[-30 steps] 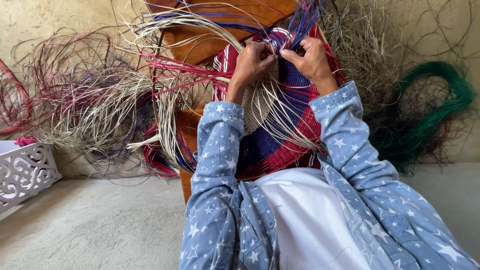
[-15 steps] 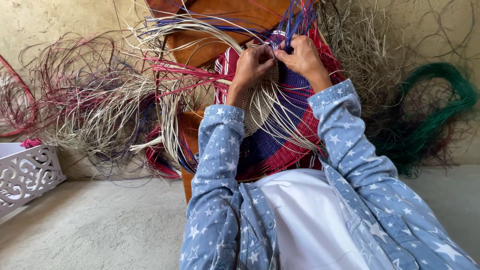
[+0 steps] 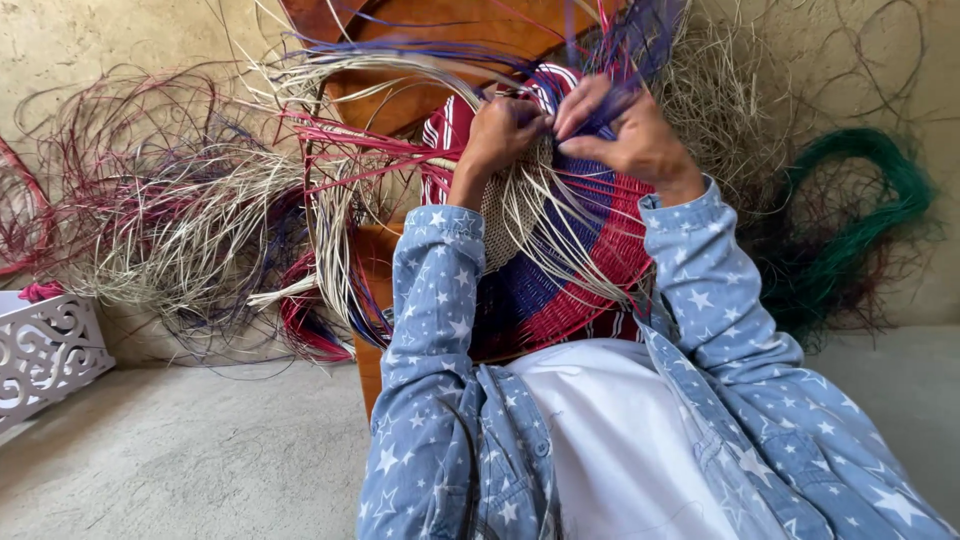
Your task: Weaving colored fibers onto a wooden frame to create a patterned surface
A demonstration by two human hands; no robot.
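Both hands' fingers pinch strands at woven disc [image 3: 560, 260] top edge: left hand [image 3: 500, 130], right hand [image 3: 625, 130].

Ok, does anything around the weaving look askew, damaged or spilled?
Nothing looks damaged. The round red, blue and cream woven panel sits against the brown wooden chair, with both hands, left hand and right hand, at its top edge. Loose cream and red cane strands and a green cane bundle sprawl along the wall.
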